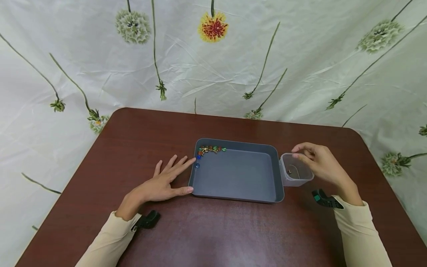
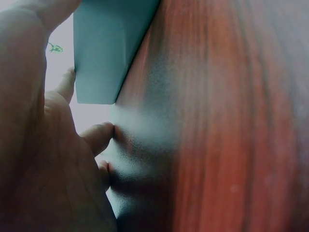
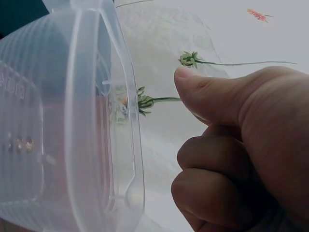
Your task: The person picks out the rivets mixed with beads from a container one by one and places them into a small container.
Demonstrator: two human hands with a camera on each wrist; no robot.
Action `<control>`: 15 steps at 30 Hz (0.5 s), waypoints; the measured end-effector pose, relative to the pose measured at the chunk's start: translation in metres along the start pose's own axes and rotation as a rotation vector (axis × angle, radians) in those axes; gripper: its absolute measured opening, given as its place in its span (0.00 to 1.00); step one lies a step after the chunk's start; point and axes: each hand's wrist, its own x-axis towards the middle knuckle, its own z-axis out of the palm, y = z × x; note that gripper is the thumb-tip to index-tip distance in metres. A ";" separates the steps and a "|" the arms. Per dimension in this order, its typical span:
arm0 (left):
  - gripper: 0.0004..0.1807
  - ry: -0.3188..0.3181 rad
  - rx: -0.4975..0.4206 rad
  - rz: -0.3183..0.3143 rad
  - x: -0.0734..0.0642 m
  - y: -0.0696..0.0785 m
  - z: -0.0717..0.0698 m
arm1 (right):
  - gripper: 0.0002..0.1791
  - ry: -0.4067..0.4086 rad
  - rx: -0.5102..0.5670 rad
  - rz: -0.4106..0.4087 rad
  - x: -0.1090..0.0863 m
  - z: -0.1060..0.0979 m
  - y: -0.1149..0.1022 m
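My left hand (image 1: 161, 185) lies with spread, straight fingers at the left side of a grey tray (image 1: 237, 174), index fingertip and thumb touching its edge. Along the tray's far left corner sits a row of small shiny beads or bells (image 1: 211, 149), gold, green and red. Two blue beads (image 1: 198, 161) lie below them by the left wall. My right hand (image 1: 318, 161) hovers over a clear plastic container (image 1: 297, 181), thumb and index finger apart, the other fingers curled; nothing shows between them. A tiny shiny piece (image 1: 289, 171) is inside the container.
The container stands against the tray's right side on a dark reddish-brown wooden table (image 1: 233, 230). Behind the table hangs a white cloth (image 1: 186, 55) printed with flowers. Each wrist wears a dark band with a camera (image 1: 150, 219).
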 end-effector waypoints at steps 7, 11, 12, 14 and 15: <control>0.47 0.001 -0.006 -0.004 0.000 0.000 0.001 | 0.05 -0.020 0.007 0.009 0.005 0.003 -0.005; 0.47 0.002 -0.007 -0.004 0.000 -0.001 0.002 | 0.05 -0.029 0.004 0.003 0.007 0.004 -0.008; 0.47 0.002 -0.005 -0.004 0.000 -0.001 0.002 | 0.05 -0.031 0.006 0.001 0.008 0.004 -0.009; 0.47 0.004 -0.002 -0.001 0.000 -0.001 0.002 | 0.05 -0.037 0.011 -0.006 0.008 0.005 -0.010; 0.47 0.004 -0.001 0.000 0.000 -0.002 0.001 | 0.05 -0.040 0.011 -0.010 0.009 0.005 -0.011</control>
